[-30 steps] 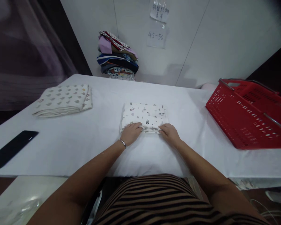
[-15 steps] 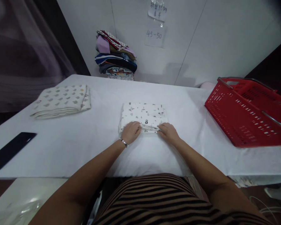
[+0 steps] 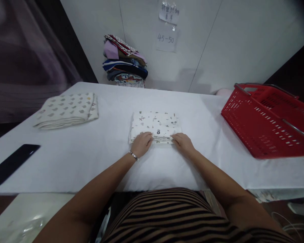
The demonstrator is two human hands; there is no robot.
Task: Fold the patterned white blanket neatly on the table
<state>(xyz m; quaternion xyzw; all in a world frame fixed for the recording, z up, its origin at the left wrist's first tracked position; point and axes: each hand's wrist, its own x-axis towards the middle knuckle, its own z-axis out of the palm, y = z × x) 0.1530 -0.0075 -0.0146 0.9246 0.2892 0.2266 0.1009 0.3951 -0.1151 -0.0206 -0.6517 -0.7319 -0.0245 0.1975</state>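
The bench [image 3: 108,145], under a white cover, stands before a pale panelled wall [image 3: 190,50]. At its near side, the left hand [image 3: 142,143] and the right hand [image 3: 183,143] are both engaged: each grasps the near edge of a folded cloth [image 3: 155,122], fingers over the top layer. The thumbs are only partly visible, so how firmly they press cannot be told.

The cloth, white with small scattered prints, lies flat on the bench, directly in front of the person and extending away from the hands. Its long axis runs left to right, square across the body. The left hand is at the near left corner, the right towards the near right corner; neither is clearly nearer. Folded layers show in the gap between them. A bracelet [image 3: 134,156] is on the left wrist.

Further out, to the left, are a black phone [image 3: 14,164] and, beyond it, a second folded cloth [image 3: 67,110]. A red basket [image 3: 266,125] stands well apart to the right. Past the far edge, a pile of fabrics [image 3: 125,62] is noted by the wall.
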